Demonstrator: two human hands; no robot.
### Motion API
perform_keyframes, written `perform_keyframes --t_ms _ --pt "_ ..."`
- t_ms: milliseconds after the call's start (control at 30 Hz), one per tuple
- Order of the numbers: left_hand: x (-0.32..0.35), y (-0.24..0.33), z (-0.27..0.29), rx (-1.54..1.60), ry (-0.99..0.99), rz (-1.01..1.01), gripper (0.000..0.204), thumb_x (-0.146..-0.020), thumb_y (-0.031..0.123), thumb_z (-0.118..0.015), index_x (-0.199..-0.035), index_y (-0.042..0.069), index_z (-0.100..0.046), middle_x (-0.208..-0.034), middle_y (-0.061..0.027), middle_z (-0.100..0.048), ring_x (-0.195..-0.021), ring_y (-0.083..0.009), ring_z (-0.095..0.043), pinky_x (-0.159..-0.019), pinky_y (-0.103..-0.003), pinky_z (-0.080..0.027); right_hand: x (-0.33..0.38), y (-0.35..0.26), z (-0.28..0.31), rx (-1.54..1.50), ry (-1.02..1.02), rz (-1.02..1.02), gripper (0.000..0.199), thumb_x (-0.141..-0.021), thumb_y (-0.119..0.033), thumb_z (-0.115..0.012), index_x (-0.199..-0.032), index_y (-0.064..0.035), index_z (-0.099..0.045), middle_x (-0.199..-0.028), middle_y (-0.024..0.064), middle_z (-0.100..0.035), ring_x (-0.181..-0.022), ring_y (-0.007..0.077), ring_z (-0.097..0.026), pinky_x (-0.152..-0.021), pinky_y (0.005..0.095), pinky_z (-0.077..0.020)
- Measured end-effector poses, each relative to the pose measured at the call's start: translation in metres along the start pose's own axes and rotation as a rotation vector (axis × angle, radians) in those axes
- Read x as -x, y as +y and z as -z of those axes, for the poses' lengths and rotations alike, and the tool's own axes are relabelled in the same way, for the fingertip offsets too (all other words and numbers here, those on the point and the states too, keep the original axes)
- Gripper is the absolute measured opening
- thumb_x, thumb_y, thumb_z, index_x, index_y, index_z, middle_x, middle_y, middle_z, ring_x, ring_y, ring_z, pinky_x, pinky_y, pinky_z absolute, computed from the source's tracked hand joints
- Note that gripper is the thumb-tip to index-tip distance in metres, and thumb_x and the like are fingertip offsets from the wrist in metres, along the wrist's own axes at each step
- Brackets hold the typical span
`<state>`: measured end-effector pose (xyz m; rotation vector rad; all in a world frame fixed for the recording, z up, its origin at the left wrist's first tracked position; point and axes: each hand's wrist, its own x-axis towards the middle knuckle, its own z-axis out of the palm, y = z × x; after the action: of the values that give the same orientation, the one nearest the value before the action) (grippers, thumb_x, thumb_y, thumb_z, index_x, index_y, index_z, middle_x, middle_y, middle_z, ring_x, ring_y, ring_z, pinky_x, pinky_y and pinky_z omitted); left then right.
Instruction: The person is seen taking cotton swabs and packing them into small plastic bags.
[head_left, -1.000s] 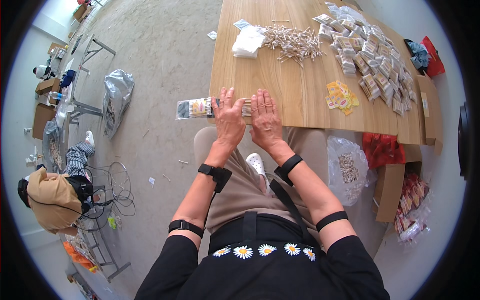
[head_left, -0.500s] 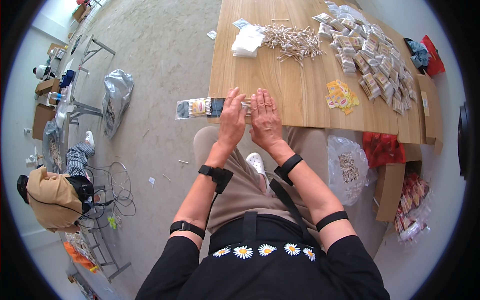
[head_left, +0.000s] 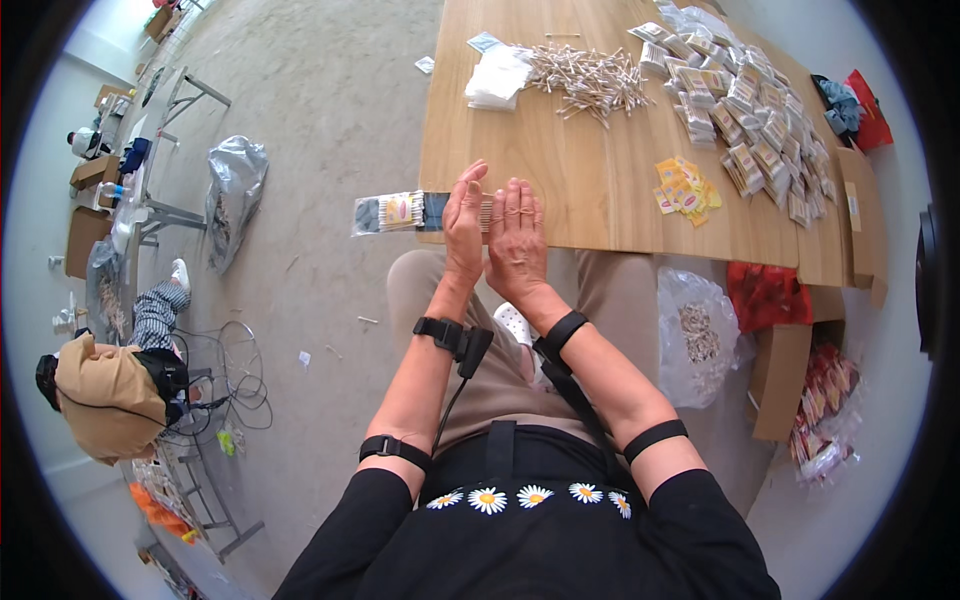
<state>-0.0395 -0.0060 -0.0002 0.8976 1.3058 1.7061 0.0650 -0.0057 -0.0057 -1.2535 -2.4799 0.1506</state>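
Observation:
At the table's near left corner, my left hand (head_left: pixel 463 228) stands on its edge with the fingers stretched out. My right hand (head_left: pixel 517 240) lies flat beside it, fingers straight and side by side, over cotton swabs (head_left: pixel 487 214) that show only as a sliver between the hands. Left of my left hand, a clear packet (head_left: pixel 403 210) of cotton swabs with a yellow card sticks out past the table edge. A dark strip (head_left: pixel 433 210) lies between that packet and my left hand. What is under my right palm is hidden.
On the wooden table (head_left: pixel 590 180) are loose cotton swabs (head_left: pixel 590 80), clear bags (head_left: pixel 497 78), yellow cards (head_left: pixel 686 189) and a heap of filled packets (head_left: pixel 750 120). Below its right side hang a bag of swabs (head_left: pixel 700 335) and a carton (head_left: pixel 782 380). Another person (head_left: pixel 110 395) sits at left.
My left hand has turned from palm down up onto its edge. My right hand has slid left, closer to it, covering more of the swabs.

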Motion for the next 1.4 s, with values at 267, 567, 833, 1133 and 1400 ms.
perform_keyframes --t_ms 267,567,833,1133,1400 --pt "0.000 0.003 -0.001 0.086 0.019 0.109 0.044 -0.106 0.031 -0.043 -0.129 -0.003 -0.054 -0.133 -0.0118 -0.056 -0.125 -0.0190 -0.049 -0.111 -0.033 -0.035 0.002 0.005 -0.008 0.029 0.075 0.030 0.079 -0.070 -0.013 -0.069 -0.138 0.0092 -0.035 -0.149 0.0302 -0.031 -0.144 0.0430 -0.024 -0.120 0.0503 -0.0168" --pt "-0.001 0.001 -0.015 0.069 0.140 0.027 0.043 -0.105 0.033 -0.044 -0.122 -0.003 -0.059 -0.125 -0.0110 -0.060 -0.118 -0.0179 -0.051 -0.109 -0.032 -0.034 0.003 0.010 -0.010 -0.045 0.149 0.100 0.067 -0.075 -0.008 -0.061 -0.136 0.0093 -0.038 -0.148 0.0318 -0.033 -0.143 0.0445 -0.027 -0.119 0.0510 -0.0203" --pt "-0.001 0.008 -0.005 0.054 0.047 0.076 0.034 -0.102 0.022 -0.048 -0.123 -0.002 -0.059 -0.127 -0.0117 -0.060 -0.123 -0.0188 -0.050 -0.111 -0.033 -0.033 0.004 0.011 -0.004 -0.028 0.091 0.097 0.065 -0.076 -0.007 -0.059 -0.136 0.0084 -0.038 -0.147 0.0317 -0.034 -0.142 0.0447 -0.028 -0.118 0.0511 -0.0215" --pt "0.042 0.033 0.026 -1.379 -0.338 -0.378 0.079 -0.069 0.001 -0.064 -0.143 -0.001 -0.040 -0.153 -0.0184 -0.034 -0.148 -0.0306 -0.022 -0.120 -0.048 -0.015 0.005 0.012 -0.004 -0.035 0.094 0.102 0.064 -0.078 -0.007 -0.058 -0.137 0.0076 -0.038 -0.148 0.0292 -0.035 -0.143 0.0418 -0.029 -0.119 0.0478 -0.0228" --pt "0.039 0.003 0.019 -1.525 -0.317 -0.354 0.089 -0.069 0.003 -0.066 -0.150 0.000 -0.029 -0.159 -0.0164 -0.024 -0.150 -0.0285 -0.017 -0.119 -0.057 -0.006 0.014 0.033 0.023 -0.002 -0.067 -0.087 0.100 -0.066 -0.025 -0.082 -0.146 0.0041 -0.030 -0.155 0.0238 -0.025 -0.148 0.0373 -0.019 -0.119 0.0521 -0.0151"
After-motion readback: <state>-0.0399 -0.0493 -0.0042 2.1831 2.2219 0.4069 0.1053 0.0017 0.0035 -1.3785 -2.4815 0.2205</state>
